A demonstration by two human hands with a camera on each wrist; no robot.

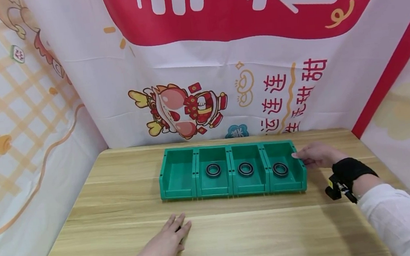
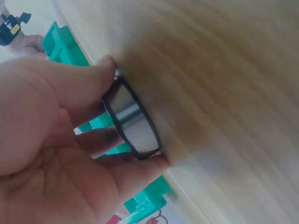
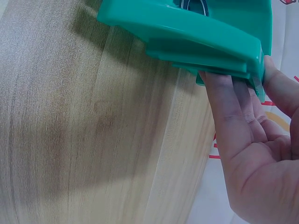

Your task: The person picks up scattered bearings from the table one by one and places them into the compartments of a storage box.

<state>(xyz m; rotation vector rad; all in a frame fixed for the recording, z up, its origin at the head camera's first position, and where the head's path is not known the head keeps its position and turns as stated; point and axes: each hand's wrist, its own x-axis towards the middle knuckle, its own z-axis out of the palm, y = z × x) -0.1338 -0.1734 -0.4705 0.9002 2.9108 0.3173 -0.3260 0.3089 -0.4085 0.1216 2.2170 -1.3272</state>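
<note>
My left hand is low over the front left part of the table. In the left wrist view it pinches a ball bearing, silver with black edges, between thumb and fingers; the head view mostly hides this bearing beneath the hand. At the right end of a joined row of green bins, my right hand grips the outer side wall, thumb at the top edge and fingers beneath in the right wrist view. Three more bearings lie flat, one per bin: a left one, a middle one and a right one.
The wooden table carries the bins near its back edge. Behind it hangs a printed cloth, with further cloth walls to left and right. A black wrist strap with a small camera sits on the right wrist.
</note>
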